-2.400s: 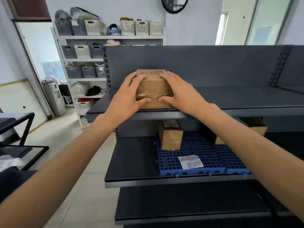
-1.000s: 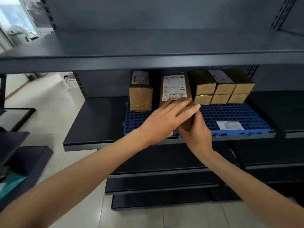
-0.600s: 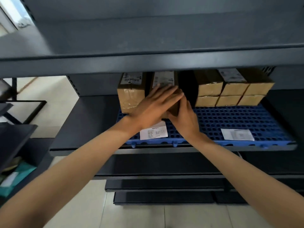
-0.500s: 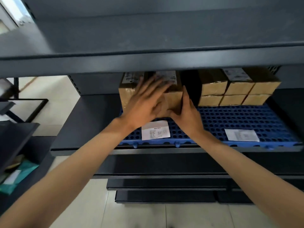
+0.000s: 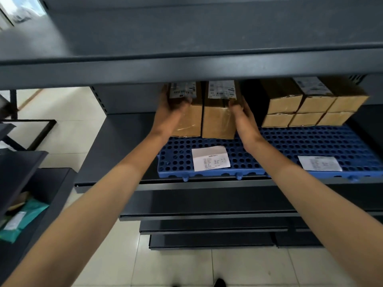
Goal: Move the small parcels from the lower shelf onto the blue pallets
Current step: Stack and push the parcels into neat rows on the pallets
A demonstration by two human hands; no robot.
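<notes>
Two tall cardboard parcels stand side by side at the back of the blue pallet (image 5: pixel 290 146), both with white labels on top. My left hand (image 5: pixel 170 112) clasps the outer left side of the left parcel (image 5: pixel 191 121), thumb on its front. My right hand (image 5: pixel 244 119) presses against the right side of the right parcel (image 5: pixel 217 123). The two parcels touch each other between my hands. To the right, a stack of several small parcels (image 5: pixel 306 108) sits on the same pallet, a dark gap between it and the pair.
The upper shelf's edge (image 5: pixel 186 67) hangs low over the parcels' tops. Two paper slips (image 5: pixel 210 158) (image 5: pixel 319 163) lie on the pallet's front. Dark shelves (image 5: pixel 207 204) jut out below. A rack on the left holds teal bags (image 5: pixel 22 216).
I carried one parcel down onto the pallet and slid it back beside the standing one. My hands have since spread to the outer sides of the pair.
</notes>
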